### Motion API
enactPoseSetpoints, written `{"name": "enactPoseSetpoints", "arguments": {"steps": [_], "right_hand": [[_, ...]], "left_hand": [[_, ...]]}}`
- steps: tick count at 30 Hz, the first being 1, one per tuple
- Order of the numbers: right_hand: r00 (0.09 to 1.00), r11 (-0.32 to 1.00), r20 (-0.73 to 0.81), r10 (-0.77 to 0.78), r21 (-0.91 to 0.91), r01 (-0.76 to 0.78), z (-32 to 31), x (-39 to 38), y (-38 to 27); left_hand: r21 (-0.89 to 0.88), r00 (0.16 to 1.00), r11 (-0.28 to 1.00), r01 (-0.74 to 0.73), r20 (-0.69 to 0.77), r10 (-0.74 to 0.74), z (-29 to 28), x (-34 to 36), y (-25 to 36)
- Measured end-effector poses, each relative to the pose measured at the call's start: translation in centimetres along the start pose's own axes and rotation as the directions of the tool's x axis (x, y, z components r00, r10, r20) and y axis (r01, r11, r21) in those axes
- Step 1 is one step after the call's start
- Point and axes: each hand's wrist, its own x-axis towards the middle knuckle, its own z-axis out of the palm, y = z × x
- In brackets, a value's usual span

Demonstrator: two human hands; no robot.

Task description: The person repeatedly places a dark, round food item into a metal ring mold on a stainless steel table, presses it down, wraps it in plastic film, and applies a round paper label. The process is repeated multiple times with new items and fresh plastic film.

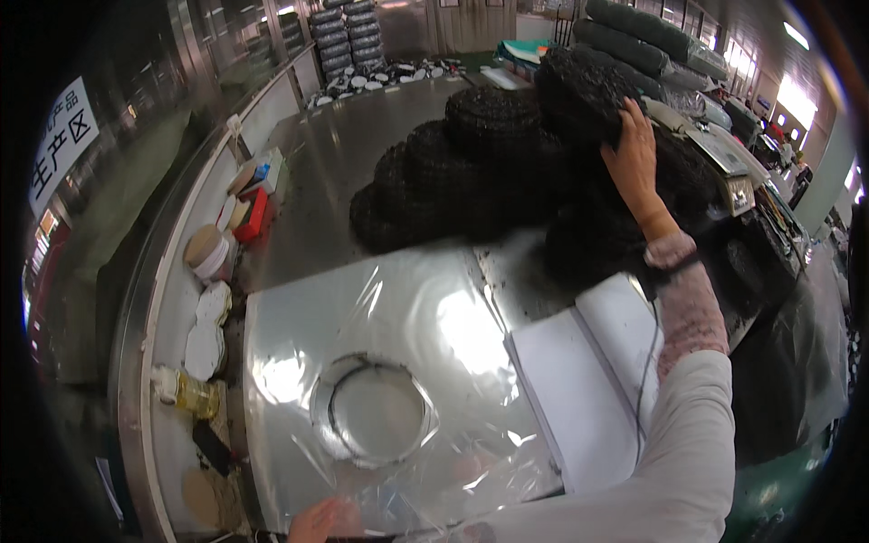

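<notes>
My right hand (634,158) reaches to the far right and grips the side of a round black bundle (579,90), crinkled like dried seaweed. That bundle sits tilted on top of a heap of similar round black bundles (493,118). My left hand (324,520) shows only in part at the bottom edge, beside a clear plastic sheet or bag (389,294); its fingers are blurred. On the shiny plastic lies a clear ring (324,407) with dark flecks around its rim.
An open white notebook (579,389) lies right of the plastic, with a thin cord across it. Along the ledge at left stand a red box (253,215), a tape roll (208,253) and a yellowish jar (197,395). Packed rolls (634,45) are piled at back right.
</notes>
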Motion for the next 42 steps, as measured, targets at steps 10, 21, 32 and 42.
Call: {"name": "enactPoseSetpoints", "arguments": {"steps": [10,21,32,42], "right_hand": [[0.836,0.937,0.545,-0.053,0.317,-0.148,-26.7,-27.5,-19.1],[0.520,0.927,0.824,-0.227,0.346,-0.143,-27.9,-26.1,-18.7],[0.442,0.927,0.818,-0.367,0.361,0.101,-26.9,-25.8,-18.1],[0.393,0.925,0.842,-0.369,0.375,0.064,-26.5,-26.1,-17.8]], "left_hand": [[0.779,0.133,0.545,0.308,-0.603,0.787,-9.9,1.3,-7.4],[0.619,0.527,0.769,0.160,-0.712,0.463,-18.2,-3.3,-13.8],[0.819,0.352,0.438,0.370,-0.560,0.750,-18.6,-0.4,-16.3],[0.782,0.389,0.600,0.169,-0.612,0.688,-19.4,-3.3,-14.2]]}}
